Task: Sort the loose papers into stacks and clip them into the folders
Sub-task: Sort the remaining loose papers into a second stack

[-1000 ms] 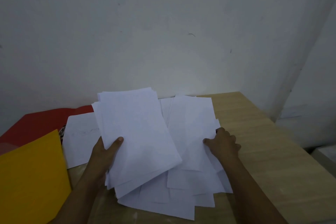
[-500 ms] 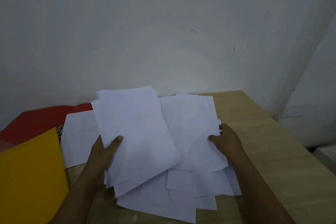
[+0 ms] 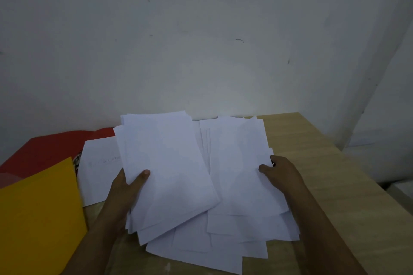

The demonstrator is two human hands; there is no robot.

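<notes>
- Yellow folder (image 3: 38, 219) lies far left on the counter (image 3: 324, 185), a red folder (image 3: 44, 152) behind it.
- The left hand (image 3: 125, 194) grips a paper stack (image 3: 165, 172), its long side pointing away.
- The right hand (image 3: 281, 172) pinches the loose papers (image 3: 241, 185), nearest it.

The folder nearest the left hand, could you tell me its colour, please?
Yellow-orange folder, seen in the head view.
</notes>
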